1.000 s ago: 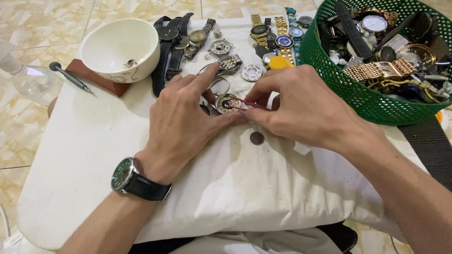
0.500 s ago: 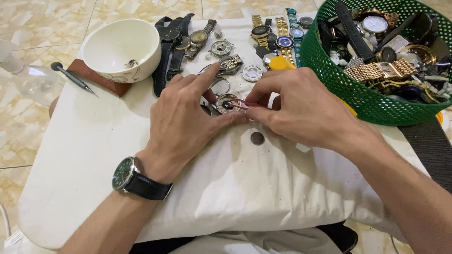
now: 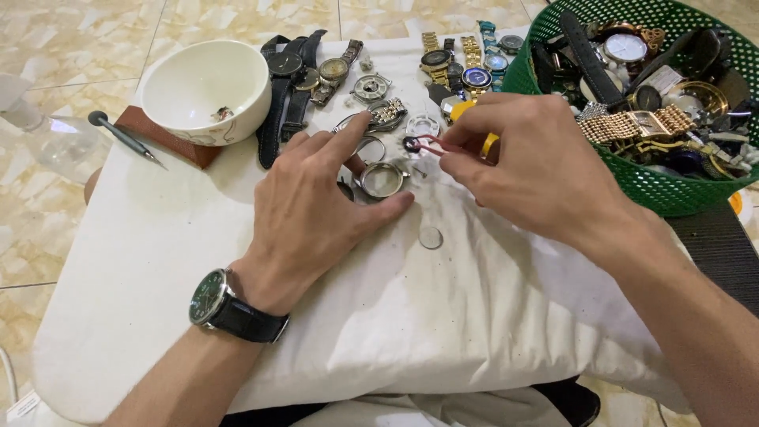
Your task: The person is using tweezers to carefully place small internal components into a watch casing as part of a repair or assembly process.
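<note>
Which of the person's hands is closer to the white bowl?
Left. The left hand lies just right of and below the white bowl; the right hand works farther right, beside the green basket.

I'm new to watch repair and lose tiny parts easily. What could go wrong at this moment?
The small dark ring is pinched only at the tips of the red tweezers in the right hand; it could spring off into the wrinkled white cloth. The loose round disc beside the left hand could get brushed away.
</note>
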